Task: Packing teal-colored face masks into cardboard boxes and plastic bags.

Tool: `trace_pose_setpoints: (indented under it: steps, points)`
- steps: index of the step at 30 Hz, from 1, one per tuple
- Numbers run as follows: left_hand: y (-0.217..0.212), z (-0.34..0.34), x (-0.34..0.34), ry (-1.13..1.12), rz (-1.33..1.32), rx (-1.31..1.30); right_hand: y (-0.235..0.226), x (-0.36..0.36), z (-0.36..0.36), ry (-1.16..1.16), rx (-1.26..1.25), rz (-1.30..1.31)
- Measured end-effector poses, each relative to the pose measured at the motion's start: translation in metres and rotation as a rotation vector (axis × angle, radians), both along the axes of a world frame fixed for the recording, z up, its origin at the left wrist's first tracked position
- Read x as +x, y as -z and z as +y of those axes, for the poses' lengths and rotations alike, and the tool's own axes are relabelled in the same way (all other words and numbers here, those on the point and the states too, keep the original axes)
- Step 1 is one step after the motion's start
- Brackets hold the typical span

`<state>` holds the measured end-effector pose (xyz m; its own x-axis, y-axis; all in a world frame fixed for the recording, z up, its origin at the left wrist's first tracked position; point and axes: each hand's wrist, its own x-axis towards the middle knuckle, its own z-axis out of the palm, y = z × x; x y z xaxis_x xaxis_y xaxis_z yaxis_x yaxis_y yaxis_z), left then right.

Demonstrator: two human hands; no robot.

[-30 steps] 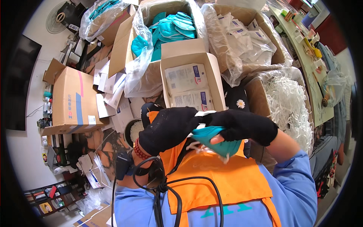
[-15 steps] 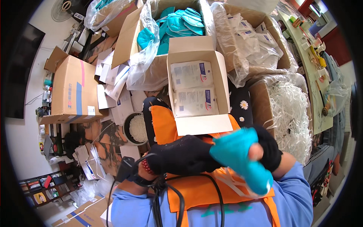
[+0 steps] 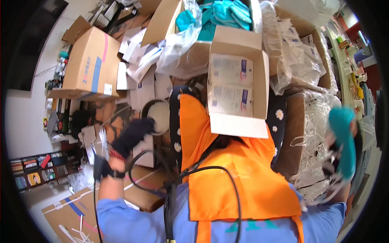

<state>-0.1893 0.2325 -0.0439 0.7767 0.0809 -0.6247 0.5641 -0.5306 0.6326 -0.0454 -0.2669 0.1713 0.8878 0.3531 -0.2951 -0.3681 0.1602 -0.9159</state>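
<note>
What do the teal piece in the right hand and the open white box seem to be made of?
The teal piece looks like soft, matte fabric: it curves without shine, though blur hides its texture. The open white box is probably smooth, thin cardboard: flat walls, folded flaps.

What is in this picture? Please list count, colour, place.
open cardboard box: one, white, on lap
flat rectangular packets: two uppermost, white and blue, inside it
plastic-lined cardboard boxes: at least three, brown, ahead and right
folded fabric pieces: many, teal, ahead
thin packets: many, white, ahead-right
ribbon-like strips: many, white, right
unlined cardboard boxes: at least two, brown, left
flat wall screen: one, black, upper left
long cables: several, black, across chest
cloth apron: one, orange, on torso
left hand: one, black-gloved, left, blurred
right hand: one, black-gloved, right, holding teal fabric piece
</note>
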Motion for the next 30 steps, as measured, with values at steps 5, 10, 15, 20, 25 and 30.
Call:
trace_pose_setpoints:
  steps: [5,10,15,20,25,30]
  points:
    - [0.089,0.012,-0.034,0.379,-0.545,0.625,0.035,0.05,-0.017,0.142,-0.362,-0.214]
    - [0.139,0.017,-0.033,-0.116,-0.389,0.395,0.031,0.043,0.026,0.119,-0.583,-0.489]
    - [0.1,-0.008,0.002,-0.223,-0.13,0.703,0.024,0.039,0.064,0.223,-0.41,-0.453]
    - [0.047,-0.032,0.078,-0.019,-0.761,0.348,0.014,0.037,0.099,0.177,-0.388,-0.501]
    - [-0.035,-0.157,0.147,0.044,-0.762,-0.813,0.007,0.039,0.107,0.06,-0.173,-0.334]
    - [-0.027,-0.198,0.15,0.435,-0.773,-0.395,0.016,0.055,0.102,0.207,-0.208,-0.461]
